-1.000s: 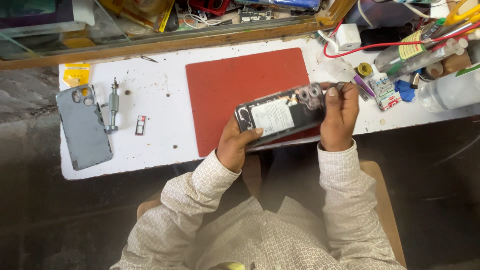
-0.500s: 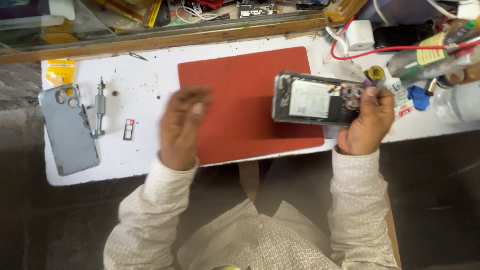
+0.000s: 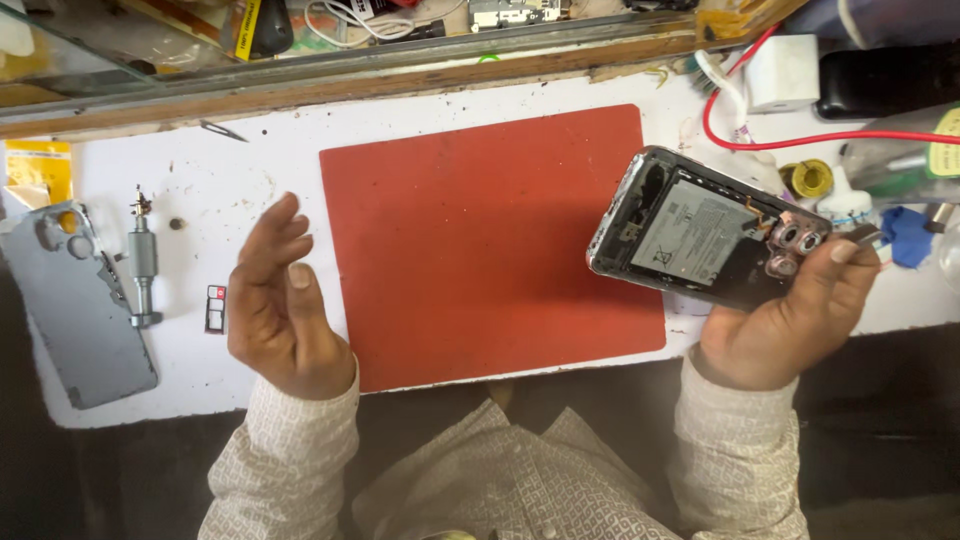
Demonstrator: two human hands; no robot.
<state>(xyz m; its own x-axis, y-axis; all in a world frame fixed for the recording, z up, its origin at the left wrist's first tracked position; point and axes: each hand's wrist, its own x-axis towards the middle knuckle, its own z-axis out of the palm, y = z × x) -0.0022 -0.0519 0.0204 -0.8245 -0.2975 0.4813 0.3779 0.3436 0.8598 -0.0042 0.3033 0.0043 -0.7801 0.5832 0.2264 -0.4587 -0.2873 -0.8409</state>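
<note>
My right hand (image 3: 790, 320) grips an opened phone (image 3: 700, 230) with its back off, battery and camera lenses showing, held above the right edge of the red mat (image 3: 480, 230). A thin metal tool (image 3: 865, 236) sticks out by the thumb. My left hand (image 3: 285, 300) hovers empty with fingers apart over the white table, left of the mat. A small card tray (image 3: 214, 308) lies just left of that hand. Further left lie a metal screwdriver (image 3: 140, 265) and the grey phone back cover (image 3: 75, 305).
A white charger block (image 3: 782, 72) with a red cable (image 3: 800, 135), a yellow tape roll (image 3: 806, 178), a blue cap (image 3: 908, 235) and bottles crowd the right. A wooden ledge (image 3: 400, 75) with clutter runs along the back. The white table (image 3: 240, 170) ends near my body.
My left hand let go of the phone and moved left over the table. My right hand carried the phone to the right, off the mat's centre.
</note>
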